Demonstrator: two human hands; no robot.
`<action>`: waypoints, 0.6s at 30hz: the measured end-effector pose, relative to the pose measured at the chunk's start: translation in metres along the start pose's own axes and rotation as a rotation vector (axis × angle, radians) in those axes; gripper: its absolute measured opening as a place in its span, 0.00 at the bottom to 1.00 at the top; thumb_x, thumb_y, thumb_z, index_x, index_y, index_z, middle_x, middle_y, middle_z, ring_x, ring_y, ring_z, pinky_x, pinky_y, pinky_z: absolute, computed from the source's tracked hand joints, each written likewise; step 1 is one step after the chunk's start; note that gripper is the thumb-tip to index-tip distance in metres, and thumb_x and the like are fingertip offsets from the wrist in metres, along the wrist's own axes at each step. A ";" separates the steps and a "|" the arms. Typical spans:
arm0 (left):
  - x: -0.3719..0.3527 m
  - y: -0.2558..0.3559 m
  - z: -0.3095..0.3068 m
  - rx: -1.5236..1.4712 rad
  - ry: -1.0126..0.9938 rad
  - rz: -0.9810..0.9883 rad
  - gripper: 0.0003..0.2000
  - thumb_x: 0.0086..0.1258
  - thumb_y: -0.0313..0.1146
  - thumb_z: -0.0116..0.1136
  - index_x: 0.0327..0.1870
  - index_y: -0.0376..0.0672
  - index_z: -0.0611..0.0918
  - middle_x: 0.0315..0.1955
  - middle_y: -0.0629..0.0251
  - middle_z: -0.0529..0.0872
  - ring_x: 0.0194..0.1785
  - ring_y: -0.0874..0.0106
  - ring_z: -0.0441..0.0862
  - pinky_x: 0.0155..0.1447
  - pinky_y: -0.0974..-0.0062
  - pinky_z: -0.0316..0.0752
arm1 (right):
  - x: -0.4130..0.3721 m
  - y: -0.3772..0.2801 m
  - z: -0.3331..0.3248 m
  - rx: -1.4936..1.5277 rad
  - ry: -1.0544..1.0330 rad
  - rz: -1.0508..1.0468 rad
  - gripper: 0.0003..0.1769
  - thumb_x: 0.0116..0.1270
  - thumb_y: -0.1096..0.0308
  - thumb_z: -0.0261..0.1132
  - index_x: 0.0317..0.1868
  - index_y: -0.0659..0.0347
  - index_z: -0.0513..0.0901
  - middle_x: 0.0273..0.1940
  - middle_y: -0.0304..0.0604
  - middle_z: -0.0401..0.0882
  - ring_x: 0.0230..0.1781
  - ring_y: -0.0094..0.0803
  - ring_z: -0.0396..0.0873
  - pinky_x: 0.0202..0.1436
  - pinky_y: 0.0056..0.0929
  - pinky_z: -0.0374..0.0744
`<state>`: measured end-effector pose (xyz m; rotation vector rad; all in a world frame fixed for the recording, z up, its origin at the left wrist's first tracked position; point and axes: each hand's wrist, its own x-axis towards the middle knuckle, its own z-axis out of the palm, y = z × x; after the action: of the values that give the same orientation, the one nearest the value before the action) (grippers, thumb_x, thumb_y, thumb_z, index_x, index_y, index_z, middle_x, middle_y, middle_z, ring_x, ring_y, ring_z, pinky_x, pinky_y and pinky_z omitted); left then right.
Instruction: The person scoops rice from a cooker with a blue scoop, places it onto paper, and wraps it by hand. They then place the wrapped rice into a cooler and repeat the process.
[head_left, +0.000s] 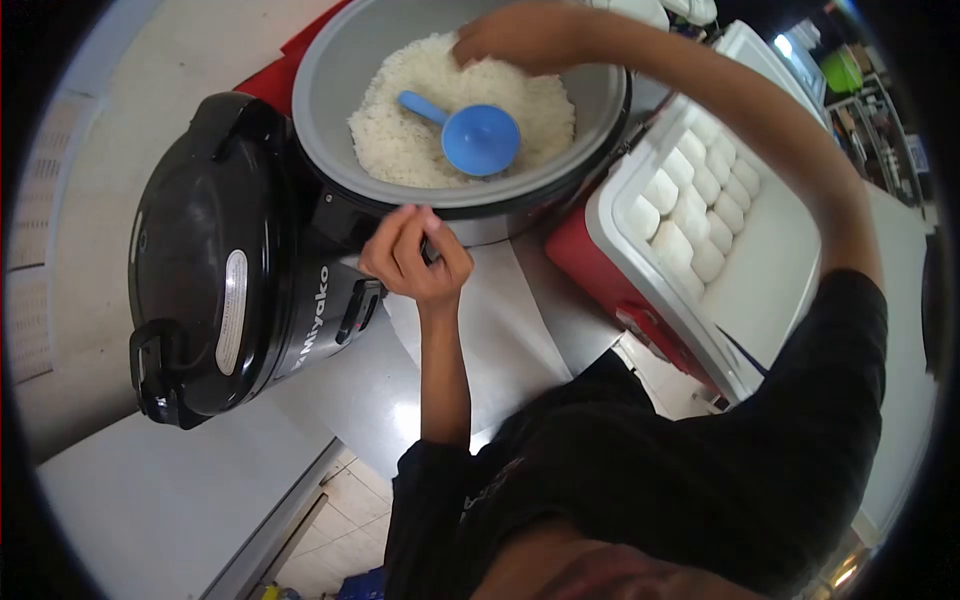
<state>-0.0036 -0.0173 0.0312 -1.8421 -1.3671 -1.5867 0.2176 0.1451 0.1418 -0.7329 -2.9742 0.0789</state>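
A large rice cooker pot [335, 95] full of cooked white rice [400, 140] stands before me without a lid on it. On the rice lies a blue scoop [481, 140], its cup turned down and its handle pointing to the far left. My right hand [520, 40] reaches over the far side of the pot, fingers curled down at the rice; it is slightly blurred, and what its fingertips hold is hidden. My left hand [418, 258] is at the pot's near rim, palm up with fingers curled in, and nothing shows in it. Neither hand touches the scoop.
To the left stands a closed black Miyako rice cooker [205, 260]. On the right, a red and white cooler [600, 215] is open, with rows of rounded white pieces [695, 200] inside. A metal counter [370, 400] lies below the pots.
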 end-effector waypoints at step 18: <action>-0.012 -0.012 0.009 -0.145 0.125 0.072 0.07 0.55 0.23 0.57 0.34 0.45 0.79 0.35 0.68 0.79 0.37 0.73 0.73 0.44 0.76 0.64 | 0.005 0.044 0.037 -0.071 -0.608 0.264 0.18 0.59 0.67 0.65 0.48 0.63 0.74 0.42 0.55 0.78 0.44 0.49 0.78 0.53 0.44 0.73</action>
<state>-0.0079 -0.0100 0.0141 -1.8163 -1.1464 -1.7729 0.2304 0.1849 0.1022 -1.3161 -3.4238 0.2549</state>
